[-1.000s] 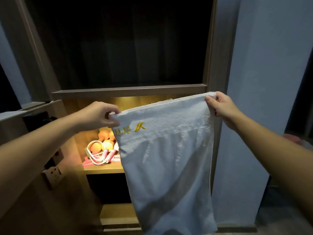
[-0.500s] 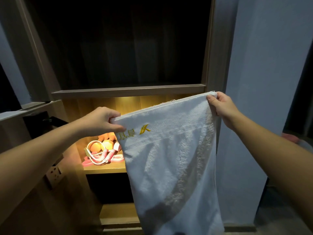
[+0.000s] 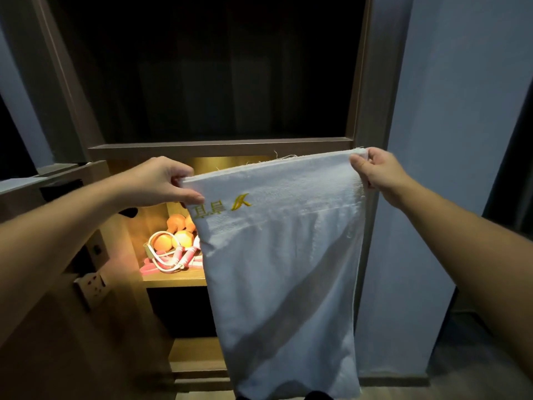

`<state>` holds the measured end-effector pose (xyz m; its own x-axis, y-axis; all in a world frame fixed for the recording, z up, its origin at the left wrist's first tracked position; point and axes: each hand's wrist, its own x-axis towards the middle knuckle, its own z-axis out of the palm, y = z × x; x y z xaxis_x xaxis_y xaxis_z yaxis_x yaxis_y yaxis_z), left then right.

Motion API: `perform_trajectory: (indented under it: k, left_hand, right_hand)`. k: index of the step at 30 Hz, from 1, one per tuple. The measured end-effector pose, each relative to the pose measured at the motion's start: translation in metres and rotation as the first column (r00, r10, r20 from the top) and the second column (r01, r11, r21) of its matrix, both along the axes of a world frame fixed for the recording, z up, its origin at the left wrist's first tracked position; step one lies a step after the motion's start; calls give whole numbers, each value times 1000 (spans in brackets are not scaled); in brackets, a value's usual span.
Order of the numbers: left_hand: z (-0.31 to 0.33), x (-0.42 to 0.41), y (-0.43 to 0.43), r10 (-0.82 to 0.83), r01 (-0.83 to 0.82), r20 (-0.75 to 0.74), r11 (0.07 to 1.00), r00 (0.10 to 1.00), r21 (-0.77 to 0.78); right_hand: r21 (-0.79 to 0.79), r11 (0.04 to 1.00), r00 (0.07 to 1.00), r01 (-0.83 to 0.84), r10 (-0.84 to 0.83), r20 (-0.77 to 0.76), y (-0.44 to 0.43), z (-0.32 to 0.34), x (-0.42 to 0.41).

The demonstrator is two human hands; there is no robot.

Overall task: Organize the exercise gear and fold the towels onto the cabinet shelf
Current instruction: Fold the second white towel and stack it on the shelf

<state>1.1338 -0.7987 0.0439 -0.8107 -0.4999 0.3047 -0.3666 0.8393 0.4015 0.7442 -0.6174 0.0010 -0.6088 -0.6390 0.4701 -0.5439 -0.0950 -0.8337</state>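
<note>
A white towel (image 3: pixel 282 269) with a gold embroidered mark hangs in front of the cabinet, stretched flat by its top edge. My left hand (image 3: pixel 161 183) pinches the top left corner. My right hand (image 3: pixel 375 171) pinches the top right corner, a little higher. Behind the towel, on the lit wooden shelf (image 3: pixel 173 280), lie orange dumbbells (image 3: pixel 176 232) and a pink and white skipping rope (image 3: pixel 178 256). The towel hides the right part of that shelf.
A dark upper compartment (image 3: pixel 213 76) opens above the shelf board (image 3: pixel 219 147). A lower shelf (image 3: pixel 196 353) shows at the bottom. A wall socket (image 3: pixel 92 284) sits on the wooden panel at left. A pale wall (image 3: pixel 447 140) rises to the right.
Both hands have lifted the towel slightly and moved its left corner a little rightward. The towel hangs straighter, and the grip on both corners is unchanged.
</note>
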Motion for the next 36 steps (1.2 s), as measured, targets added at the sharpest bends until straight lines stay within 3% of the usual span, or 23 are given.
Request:
perform_trajectory:
  k: [3, 6, 9, 13, 15, 17, 19, 21, 24, 31, 34, 36]
  left_hand:
    - [-3, -4, 5, -38, 40, -34, 996, 999, 74]
    - [-7, -8, -2, 37, -38, -72, 999, 997, -13]
    - [-11, -12, -9, 102, -106, -224, 994, 969, -5]
    - [-11, -15, -19, 209, -90, -529, 966, 823, 242]
    - [-10, -24, -21, 369, -17, -602, 861, 708, 508]
    - [-14, -44, -14, 469, 6, -617, 794, 632, 608]
    - [-19, -67, -1, 452, -193, -653, 882, 608, 431]
    - [-27, -76, 7, 407, -364, -721, 903, 561, 227]
    - [-34, -62, -4, 409, -456, -797, 869, 443, 192]
    - [-48, -63, -17, 405, -456, -766, 875, 500, 165]
    - [-48, -66, -26, 503, -495, -655, 841, 564, 219]
    - [-37, -74, -29, 604, -560, -469, 790, 645, 249]
  right_hand:
    - [15, 999, 999, 53, -52, -13, -2, -4, -3]
    - [55, 997, 998, 57, -54, -44, -7, -2, -1]
    - [49, 998, 999, 30, -30, -13, -10, 1, 3]
    - [-74, 997, 999, 7, -5, 36, -12, 13, 14]
    - [-170, 985, 1000, 9, -3, 31, -16, 18, 28]
    - [-221, 975, 1000, 13, -17, -17, -24, 17, 54]
    - [-250, 968, 993, 30, -57, -103, -36, 13, 80]
    - [-285, 957, 985, 64, -107, -139, -39, 7, 91]
    - [-257, 944, 964, 209, -243, -109, -29, 4, 74]
    - [-141, 957, 959, 254, -268, -96, -29, -18, 51]
    - [120, 967, 974, 227, -221, -54, -35, -14, 40]
    - [309, 934, 983, 178, -182, -16, -43, -5, 35]
